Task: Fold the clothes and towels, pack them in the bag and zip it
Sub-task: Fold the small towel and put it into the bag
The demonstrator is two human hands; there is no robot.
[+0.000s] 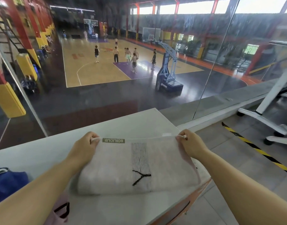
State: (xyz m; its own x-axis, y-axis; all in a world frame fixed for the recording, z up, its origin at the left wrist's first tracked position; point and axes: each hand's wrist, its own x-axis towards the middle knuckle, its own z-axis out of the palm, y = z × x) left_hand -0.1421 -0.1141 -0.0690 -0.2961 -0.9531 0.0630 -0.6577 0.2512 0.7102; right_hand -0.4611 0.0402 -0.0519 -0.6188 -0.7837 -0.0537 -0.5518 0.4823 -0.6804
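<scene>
I see the folded white towel (136, 166) lying on the white table (42, 153), my left hand (84, 148) and right hand (189, 143) each pinching a far corner. Glass (155, 95) stands just beyond the table's far edge; tiled floor (237, 159) lies open on the right.

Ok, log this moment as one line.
step: towel fold | left hand: pinches far-left corner | right hand: pinches far-right corner | towel: on table | blue cloth: at left

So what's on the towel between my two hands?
Head view: between the left hand and right hand runs the far edge of the towel, bearing a BONJOUR label and a dark stripe.
</scene>
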